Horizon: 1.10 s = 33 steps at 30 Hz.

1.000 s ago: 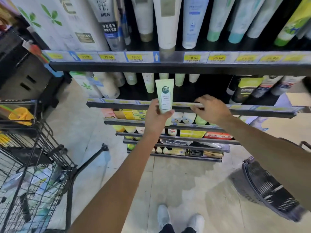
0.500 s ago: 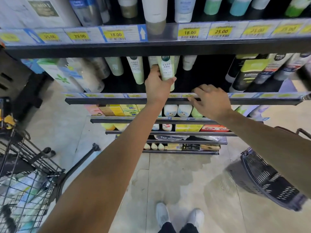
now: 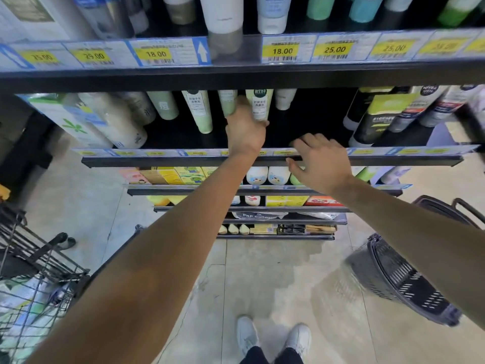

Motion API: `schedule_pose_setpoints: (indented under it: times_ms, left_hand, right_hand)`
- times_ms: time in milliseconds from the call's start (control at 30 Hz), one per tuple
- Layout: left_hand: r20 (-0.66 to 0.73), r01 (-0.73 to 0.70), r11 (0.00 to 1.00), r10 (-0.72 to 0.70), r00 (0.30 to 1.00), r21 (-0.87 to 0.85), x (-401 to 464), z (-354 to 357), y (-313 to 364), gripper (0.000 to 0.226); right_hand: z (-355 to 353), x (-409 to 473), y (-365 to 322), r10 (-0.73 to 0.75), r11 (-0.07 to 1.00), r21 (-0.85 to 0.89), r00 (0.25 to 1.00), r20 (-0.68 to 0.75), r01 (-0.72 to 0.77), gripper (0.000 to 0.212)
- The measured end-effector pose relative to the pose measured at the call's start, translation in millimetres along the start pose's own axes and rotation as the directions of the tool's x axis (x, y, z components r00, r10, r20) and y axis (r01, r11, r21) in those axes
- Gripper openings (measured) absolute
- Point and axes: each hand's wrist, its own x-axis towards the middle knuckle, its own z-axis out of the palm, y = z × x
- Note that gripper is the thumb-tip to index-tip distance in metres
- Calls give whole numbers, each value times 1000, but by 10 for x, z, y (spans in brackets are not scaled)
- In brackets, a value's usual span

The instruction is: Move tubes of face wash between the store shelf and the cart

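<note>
From the head camera, the left hand [image 3: 245, 130] reaches into the second shelf [image 3: 262, 161] from the top and grips a pale green face wash tube [image 3: 259, 103] near its lower end, thumb on one side and fingers wrapped behind it. The tube stands cap down on the dark shelf board, its upper end hidden behind the shelf edge above. Just to its left stands a second green tube [image 3: 227, 102], partly covered by the hand, and further left a third green tube [image 3: 200, 110] with a white label. A white tube [image 3: 284, 99] stands just right of the held one.

The right hand [image 3: 319, 161] rests on the front lip of the same shelf, fingers spread and loosely bent over the price strip, thumb under the edge (it holds no product).

The top shelf carries yellow price tags [image 3: 282, 50] reading 18.00 and 25.00, with more tubes standing above them. Dark tubes [image 3: 372, 119] lean at the right end of the second shelf, and white bottles [image 3: 112, 122] at its left.

At lower left is a wire cart [image 3: 34, 279] with packets showing through the mesh; what they are cannot be told. At lower right a dark plastic basket [image 3: 401, 279] sits on the tiled floor [image 3: 262, 285]. The person's white shoes [image 3: 273, 334] show at the bottom edge.
</note>
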Motion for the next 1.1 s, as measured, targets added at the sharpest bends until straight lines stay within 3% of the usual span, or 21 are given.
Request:
schedule_pose_setpoints:
  times_ms: [167,367,533,700,900,1100]
  left_hand:
    - [7,-4,1000,4,1000,1,-5,9,-13,42]
    - [36,48,998,-50,998,48,-96,-141,23,52]
    - [87,-22,960,-3,996,278,-598,-606,98,57]
    - [109,-75,843,19,994,533,-1547,-1306,31,55]
    - [-91,123,775,-84,992,620,-2731,-2021,-275,58]
    - [-310,371,729,-226,924,575,-3673,-2696,-806,58]
  right_hand:
    - [-11,-3,-25,20,1000,18,999,30,-20,42]
    - [-142,16,-44,22,999,23,984,175,-27,48]
    - [-486,-65,-118,-24,996,84,933,359,-7,74]
    - [-941,-458,-552,-149,977,193,928,343,86,63]
    - [-1310,-871,-1450,-371,905,350,852,370,242,57]
    - [-1581,-1044,-2507,-593,787,428,736,327,444,52]
